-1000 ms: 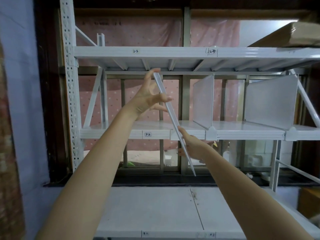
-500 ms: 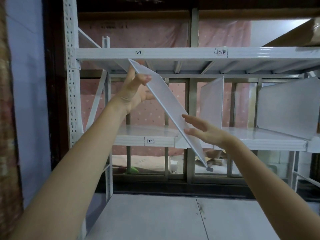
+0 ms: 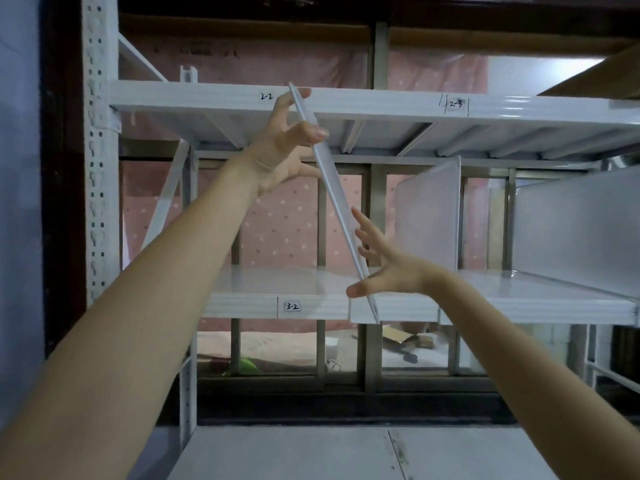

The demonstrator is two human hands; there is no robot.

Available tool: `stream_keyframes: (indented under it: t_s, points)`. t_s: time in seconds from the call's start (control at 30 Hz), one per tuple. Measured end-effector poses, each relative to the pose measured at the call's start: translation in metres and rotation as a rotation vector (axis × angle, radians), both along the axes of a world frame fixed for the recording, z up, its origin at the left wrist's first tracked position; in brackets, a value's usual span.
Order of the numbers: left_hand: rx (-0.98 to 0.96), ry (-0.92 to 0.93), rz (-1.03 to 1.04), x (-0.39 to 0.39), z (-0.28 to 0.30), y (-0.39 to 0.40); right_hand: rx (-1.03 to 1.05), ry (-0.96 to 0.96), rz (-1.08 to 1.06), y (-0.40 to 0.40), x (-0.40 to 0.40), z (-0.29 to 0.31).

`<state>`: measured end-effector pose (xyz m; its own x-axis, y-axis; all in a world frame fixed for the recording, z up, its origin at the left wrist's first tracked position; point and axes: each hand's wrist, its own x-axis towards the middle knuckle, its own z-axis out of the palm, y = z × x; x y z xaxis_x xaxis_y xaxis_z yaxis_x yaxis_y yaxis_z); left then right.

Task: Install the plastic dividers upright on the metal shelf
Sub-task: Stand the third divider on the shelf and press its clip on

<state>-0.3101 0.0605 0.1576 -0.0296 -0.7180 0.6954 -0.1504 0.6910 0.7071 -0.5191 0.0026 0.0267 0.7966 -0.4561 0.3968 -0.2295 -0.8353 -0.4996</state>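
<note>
Metal shelf (image 3: pixel 485 299), white, right end cut off. Installed dividers (image 3: pixel 427 216), upright; the far-right one cropped. Loose divider (image 3: pixel 332 188), edge-on, tilted before the 3-2 bay. Left hand (image 3: pixel 284 150) grips its top; right hand (image 3: pixel 388 268), fingers spread, pinches its lower edge.

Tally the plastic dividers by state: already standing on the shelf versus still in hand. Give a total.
Standing upright on the middle shelf: 2, the nearer divider and the far-right divider.
In hand, tilted, not yet installed: 1, the held divider, left hand near its top, right hand near its bottom.
Total: 3
</note>
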Motion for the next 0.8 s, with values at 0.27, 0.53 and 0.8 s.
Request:
stream_keyframes:
  t_s: [0.27, 0.53, 0.8]
  points:
    - [0.064, -0.183, -0.123, -0.019, 0.008, -0.01, 0.008, -0.16, 0.065, -0.05, 0.024, -0.006]
    - [0.102, -0.295, -0.109, -0.025, 0.018, -0.066, 0.056, -0.227, 0.072, -0.099, 0.028, -0.006]
    - [0.106, -0.303, -0.068, -0.021, 0.021, -0.123, 0.093, -0.215, 0.132, -0.157, 0.037, 0.001]
